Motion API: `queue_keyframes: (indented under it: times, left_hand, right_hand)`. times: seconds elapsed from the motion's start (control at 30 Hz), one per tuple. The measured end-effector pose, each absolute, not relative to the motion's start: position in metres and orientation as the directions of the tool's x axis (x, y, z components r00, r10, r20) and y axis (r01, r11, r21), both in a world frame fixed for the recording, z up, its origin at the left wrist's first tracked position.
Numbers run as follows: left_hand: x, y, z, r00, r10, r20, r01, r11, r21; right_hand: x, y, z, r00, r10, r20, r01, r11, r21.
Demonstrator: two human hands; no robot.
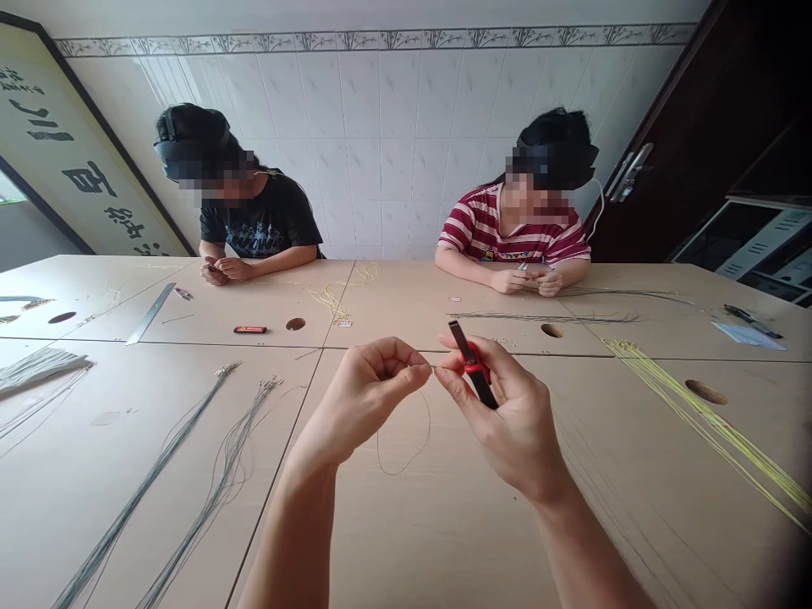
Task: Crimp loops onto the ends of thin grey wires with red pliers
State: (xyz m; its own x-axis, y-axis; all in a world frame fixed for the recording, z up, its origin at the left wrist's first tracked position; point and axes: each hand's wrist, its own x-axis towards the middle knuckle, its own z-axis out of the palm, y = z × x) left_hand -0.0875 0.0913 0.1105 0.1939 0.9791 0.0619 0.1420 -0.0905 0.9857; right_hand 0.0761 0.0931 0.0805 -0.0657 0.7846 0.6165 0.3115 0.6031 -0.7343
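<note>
Over the middle of the table, my left hand [374,389] pinches a thin cord [430,423] between thumb and forefinger. The cord hangs in a loop below the fingertips. Thumb tip to thumb tip with it, my right hand [513,414] pinches the same spot and also holds a black and red lighter-like tool [473,368], tilted, across its palm and fingers. The small piece at the pinch point is too tiny to make out.
Bundles of grey-green cords [158,474] lie at the left, yellow cords [704,414] at the right. Beyond sit a red and black lighter [249,330], a metal ruler [150,313] and a pen [752,320]. Two people [254,216] work across the table [444,541].
</note>
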Motion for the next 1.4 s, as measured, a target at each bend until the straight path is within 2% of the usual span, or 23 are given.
queue_keyframes:
  times: [0.33, 0.6, 1.13, 1.4]
  left_hand:
    - [-0.0871, 0.0909, 0.1091, 0.184, 0.978, 0.101, 0.127, -0.126, 0.984]
    - [-0.085, 0.091, 0.1104, 0.159, 0.986, 0.054, 0.116, -0.073, 0.991]
    - [-0.0831, 0.0913, 0.1089, 0.137, 0.989, 0.053, 0.237, -0.085, 0.968]
    - [-0.0837, 0.0909, 0.109, 0.118, 0.992, 0.054, 0.233, -0.08, 0.969]
  right_hand:
    - [0.076, 0.0935, 0.0812, -0.092, 0.777, 0.623, 0.313, 0.617, -0.722]
    - [0.0758, 0.093, 0.0805, -0.111, 0.78, 0.616, 0.316, 0.616, -0.722]
    - [0.0761, 0.0927, 0.0809, -0.1, 0.761, 0.64, 0.378, 0.624, -0.684]
    - [0.0764, 0.0935, 0.081, -0.112, 0.752, 0.649, 0.36, 0.64, -0.679]
